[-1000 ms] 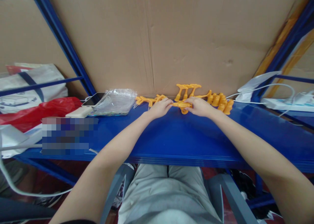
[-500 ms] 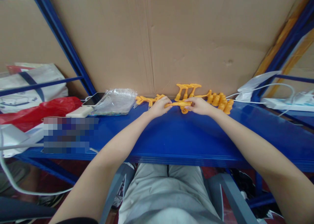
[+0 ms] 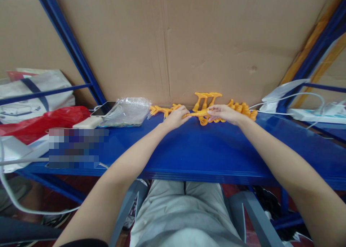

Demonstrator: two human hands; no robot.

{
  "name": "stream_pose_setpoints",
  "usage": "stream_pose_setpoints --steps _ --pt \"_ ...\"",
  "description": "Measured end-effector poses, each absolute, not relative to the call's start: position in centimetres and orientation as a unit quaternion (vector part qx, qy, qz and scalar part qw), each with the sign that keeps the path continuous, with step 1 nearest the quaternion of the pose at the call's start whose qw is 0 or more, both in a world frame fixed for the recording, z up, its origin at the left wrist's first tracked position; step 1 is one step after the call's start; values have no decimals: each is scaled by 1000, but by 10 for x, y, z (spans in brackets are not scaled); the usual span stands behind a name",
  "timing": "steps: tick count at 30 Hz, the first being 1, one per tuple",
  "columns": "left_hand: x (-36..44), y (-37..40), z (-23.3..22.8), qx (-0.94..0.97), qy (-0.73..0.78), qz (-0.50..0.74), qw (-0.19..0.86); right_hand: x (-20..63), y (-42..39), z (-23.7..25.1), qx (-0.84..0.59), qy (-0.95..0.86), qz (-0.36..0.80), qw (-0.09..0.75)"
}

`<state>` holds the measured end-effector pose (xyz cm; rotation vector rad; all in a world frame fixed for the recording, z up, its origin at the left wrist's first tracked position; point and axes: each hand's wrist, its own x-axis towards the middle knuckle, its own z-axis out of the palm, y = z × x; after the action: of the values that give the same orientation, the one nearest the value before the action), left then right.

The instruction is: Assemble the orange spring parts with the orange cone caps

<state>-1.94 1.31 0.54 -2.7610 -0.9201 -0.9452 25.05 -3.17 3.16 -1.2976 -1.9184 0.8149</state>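
Observation:
Near the back of the blue table, my left hand [image 3: 177, 118] pinches the left end of a long, thin orange plastic piece [image 3: 199, 113]. The fingers of my right hand [image 3: 223, 114] are around the wider right end of that same piece, which lies roughly level between both hands. Just beyond it stand several orange T-shaped plastic pieces [image 3: 208, 95] against the cardboard. Behind my right hand is a row of orange knobbed pieces [image 3: 244, 110], partly covered by it. Orange branched pieces [image 3: 162, 110] with small metal chains lie left of my left hand.
A clear plastic bag [image 3: 129, 111], a phone [image 3: 104, 109] and a white box [image 3: 88, 123] lie left on the blue table [image 3: 194, 153]. Further left are a red bag [image 3: 54, 119] and a tote bag. White cables and a power strip [image 3: 319, 114] are at right. Cardboard rises behind.
My right hand has shifted slightly right, its fingers changing their hold on the orange piece's right end. My left hand stays nearly where it was.

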Motion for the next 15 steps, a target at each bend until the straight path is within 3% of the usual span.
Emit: stream_pose_setpoints --steps 15 --pt "-21 17 3 -892 -258 -366 62 244 -35 29 -476 -677 407 386"
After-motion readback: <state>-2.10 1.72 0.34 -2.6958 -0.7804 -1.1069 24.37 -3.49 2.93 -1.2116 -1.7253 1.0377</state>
